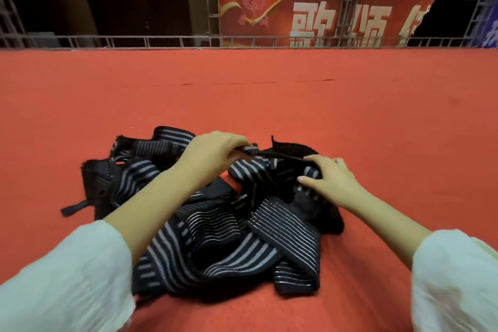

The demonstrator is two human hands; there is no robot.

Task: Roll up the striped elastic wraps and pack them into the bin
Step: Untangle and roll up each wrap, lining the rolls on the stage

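Nearest the camera, two pale sleeves (67, 272) entering from the lower corners, bare forearms reaching forward. Just beyond, a loose heap of striped elastic wraps (215, 237) sprawled on the red desk (242, 105): black bands with pale stripes, crossed and tangled over one another, none rolled. No finished roll anywhere in sight, and no bin within view, so by all appearances barely started: every wrap left to separate, roll and pack.

Farther in, at the far edge of the heap, left hand (213, 153) arched over the pile, fingers (237, 143) curled narrow and pinched on the end of one band, lifting it slightly off the rest. Right hand (334, 178) lying flatter, fingers (318, 160) half spread and pressing down on a dark fuzzy fastening patch and the striped band beneath; whether gripping or merely steadying, impossible to tell. Probably hunting for a free end to begin the first roll.

Beyond the hands, bare red desk stretching away. Farthest off, a metal railing (161, 42) and a red banner (323, 16) with pale characters.
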